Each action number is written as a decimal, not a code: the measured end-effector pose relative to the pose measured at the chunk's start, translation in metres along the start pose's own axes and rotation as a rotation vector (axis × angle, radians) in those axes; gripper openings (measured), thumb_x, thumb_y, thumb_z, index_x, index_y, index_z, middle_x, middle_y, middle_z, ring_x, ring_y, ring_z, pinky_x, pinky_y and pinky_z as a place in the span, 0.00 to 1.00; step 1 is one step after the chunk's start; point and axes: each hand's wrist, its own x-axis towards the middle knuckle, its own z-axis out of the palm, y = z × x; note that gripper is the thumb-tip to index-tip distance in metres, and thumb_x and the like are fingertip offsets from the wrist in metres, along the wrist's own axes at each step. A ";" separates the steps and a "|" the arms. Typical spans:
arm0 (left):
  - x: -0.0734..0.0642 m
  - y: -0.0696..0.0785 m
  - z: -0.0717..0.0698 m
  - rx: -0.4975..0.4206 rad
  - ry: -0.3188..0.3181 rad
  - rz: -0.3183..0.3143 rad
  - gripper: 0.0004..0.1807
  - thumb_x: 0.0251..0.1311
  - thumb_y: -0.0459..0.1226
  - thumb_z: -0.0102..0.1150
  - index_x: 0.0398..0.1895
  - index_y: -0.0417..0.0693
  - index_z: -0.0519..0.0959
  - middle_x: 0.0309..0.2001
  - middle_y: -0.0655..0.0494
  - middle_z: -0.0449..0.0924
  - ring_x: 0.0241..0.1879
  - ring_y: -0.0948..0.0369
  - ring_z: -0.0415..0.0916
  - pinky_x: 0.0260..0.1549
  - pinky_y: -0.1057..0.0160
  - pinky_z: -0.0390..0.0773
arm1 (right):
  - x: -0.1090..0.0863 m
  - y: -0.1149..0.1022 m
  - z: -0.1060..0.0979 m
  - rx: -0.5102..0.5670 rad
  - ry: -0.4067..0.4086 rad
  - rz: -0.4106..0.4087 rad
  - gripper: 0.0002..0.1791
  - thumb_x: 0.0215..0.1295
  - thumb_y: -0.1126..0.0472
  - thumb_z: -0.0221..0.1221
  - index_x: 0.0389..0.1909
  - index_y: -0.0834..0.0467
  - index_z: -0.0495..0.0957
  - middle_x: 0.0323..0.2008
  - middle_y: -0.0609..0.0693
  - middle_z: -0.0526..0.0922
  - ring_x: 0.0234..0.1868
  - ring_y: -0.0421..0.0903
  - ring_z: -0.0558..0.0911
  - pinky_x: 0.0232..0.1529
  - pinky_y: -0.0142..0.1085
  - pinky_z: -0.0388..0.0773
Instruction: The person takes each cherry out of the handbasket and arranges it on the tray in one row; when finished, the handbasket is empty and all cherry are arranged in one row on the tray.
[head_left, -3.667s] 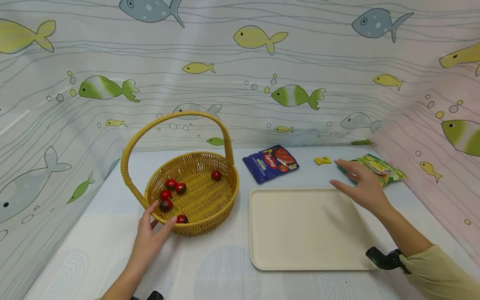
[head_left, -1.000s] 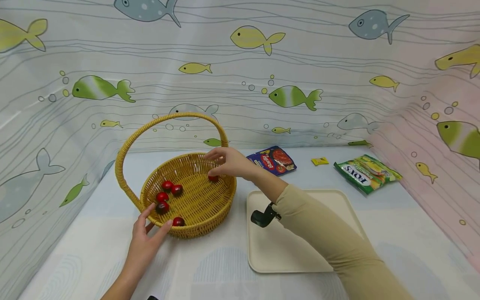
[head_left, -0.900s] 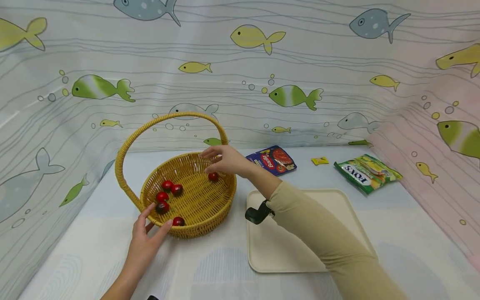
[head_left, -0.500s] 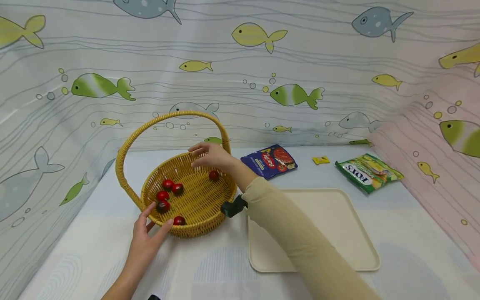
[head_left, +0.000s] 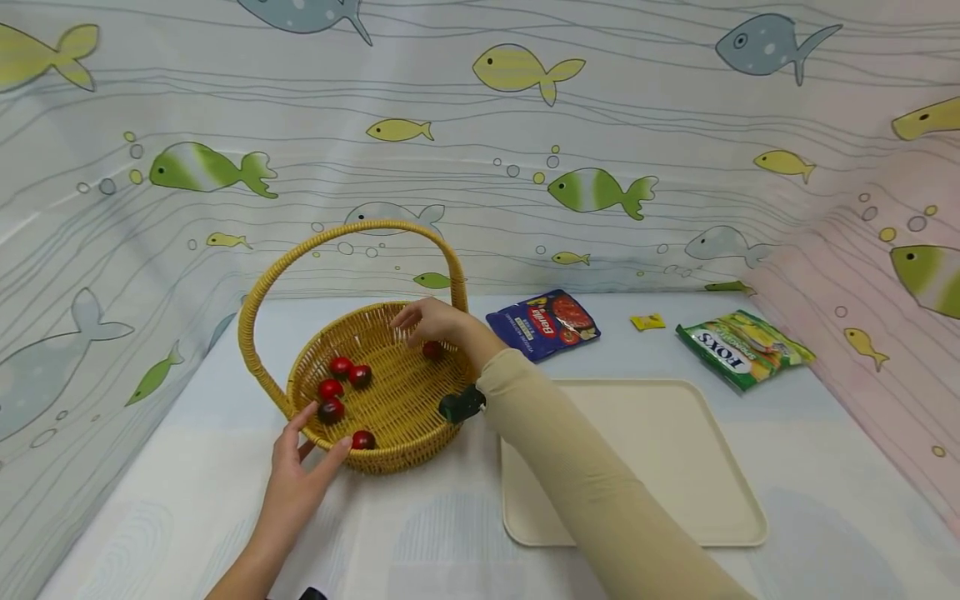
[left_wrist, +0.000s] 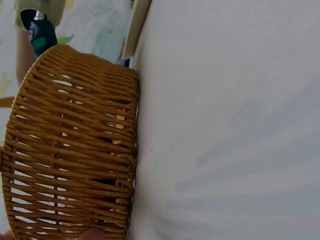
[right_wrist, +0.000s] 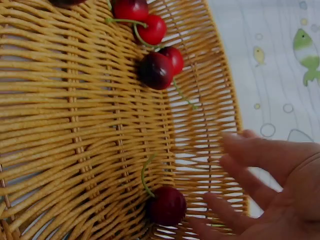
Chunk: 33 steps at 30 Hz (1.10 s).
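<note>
Dark red cherries with green stems lie in a yellow wicker basket (head_left: pixel 397 454), several at its left and front and one cherry (right_wrist: pixel 167 206) apart near the right side. My left hand (head_left: pixel 296 479) touches the basket's front-left rim, thumb and forefinger spread; in the left wrist view only fingertips (left_wrist: pixel 92 234) show at the woven wall. My right hand (head_left: pixel 435 321) hangs over the basket's back right, just behind and above the lone cherry. In the right wrist view its fingers are loosely bent and apart, with nothing between them.
A cream tray (head_left: pixel 660 467) lies right of the basket, partly under my right sleeve. Behind it are a blue Barilla pouch (head_left: pixel 543 325), a small yellow packet (head_left: pixel 647 322) and a green Fox's bag (head_left: pixel 745 348). The basket's tall handle (head_left: pixel 375 225) arches over it.
My right hand has come from above the tray's far right into the basket, moved left past the lone cherry, then back slightly right and lower. My left hand stays at the rim.
</note>
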 end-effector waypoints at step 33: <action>0.000 0.004 0.000 0.005 -0.007 -0.051 0.44 0.61 0.50 0.56 0.73 0.49 0.43 0.70 0.37 0.34 0.65 0.35 0.46 0.53 0.37 0.64 | -0.022 -0.029 -0.004 -0.429 -0.363 -0.053 0.17 0.55 0.77 0.60 0.45 0.60 0.82 0.41 0.50 0.81 0.41 0.42 0.77 0.35 0.29 0.76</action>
